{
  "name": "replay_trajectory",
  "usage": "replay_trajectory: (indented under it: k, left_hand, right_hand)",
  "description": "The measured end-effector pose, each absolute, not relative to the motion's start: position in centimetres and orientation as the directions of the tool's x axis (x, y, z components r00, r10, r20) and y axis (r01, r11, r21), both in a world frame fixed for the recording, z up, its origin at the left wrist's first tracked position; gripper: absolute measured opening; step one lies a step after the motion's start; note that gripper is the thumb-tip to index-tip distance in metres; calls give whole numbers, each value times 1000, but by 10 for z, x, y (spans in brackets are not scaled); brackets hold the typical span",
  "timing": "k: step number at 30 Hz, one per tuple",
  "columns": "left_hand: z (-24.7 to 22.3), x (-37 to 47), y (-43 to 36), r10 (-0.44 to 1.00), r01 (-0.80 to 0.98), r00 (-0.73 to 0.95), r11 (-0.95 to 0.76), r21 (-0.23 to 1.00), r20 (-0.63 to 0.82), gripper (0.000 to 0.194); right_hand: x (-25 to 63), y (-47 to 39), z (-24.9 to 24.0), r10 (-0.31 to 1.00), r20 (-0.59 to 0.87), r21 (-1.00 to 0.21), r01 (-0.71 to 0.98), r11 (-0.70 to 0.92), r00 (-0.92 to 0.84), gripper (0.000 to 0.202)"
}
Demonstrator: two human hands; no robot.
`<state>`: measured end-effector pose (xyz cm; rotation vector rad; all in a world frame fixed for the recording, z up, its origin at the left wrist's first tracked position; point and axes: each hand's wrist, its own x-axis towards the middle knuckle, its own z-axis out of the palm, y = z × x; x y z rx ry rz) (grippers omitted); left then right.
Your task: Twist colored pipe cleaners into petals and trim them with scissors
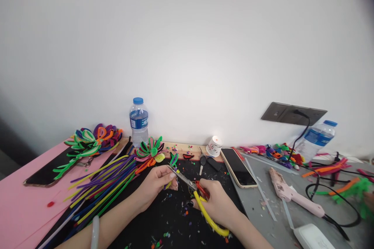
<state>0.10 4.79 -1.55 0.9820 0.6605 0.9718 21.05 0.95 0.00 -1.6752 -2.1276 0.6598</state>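
Note:
My right hand (218, 201) is closed around the handles of a pair of scissors (187, 182), with one red and one yellow grip. The blades point up and left and meet the fingertips of my left hand (154, 183). Pinched in those fingers is a pipe cleaner (167, 185), its yellow and purple part showing below; most of it is hidden by the fingers. Just above them appears a small looped green and purple piece (173, 159). Left of my left hand lies a bundle of long pipe cleaners (108, 179) in several colours.
Pipe-cleaner flowers (87, 142) lie on a dark phone (43, 171) at left. A water bottle (139, 124), paper cup (214, 146), keys (202, 161) and white-edged phone (239, 169) line the back. A pink glue gun (295, 198) with a black cord sits right; a blurred hand (368, 200) shows at the edge.

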Motion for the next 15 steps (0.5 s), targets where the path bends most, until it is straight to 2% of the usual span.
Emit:
replay_trajectory:
  k: [4,9,15]
  left_hand:
    - [-18,0,45,873,-443,482,311,841,-70,12]
    - [-25,-3,42,817,-496,568,432,753,-95,18]
    - [-22,1,45,851,-460,517,370,807,-96,12]
  right_hand:
    - [210,10,4,966,18,-534,814,229,-259,33]
    - [210,10,13,938,25,-518,798,308,-345,37]
    - [213,14,8,948,-12,-497,824,271,-319,30]
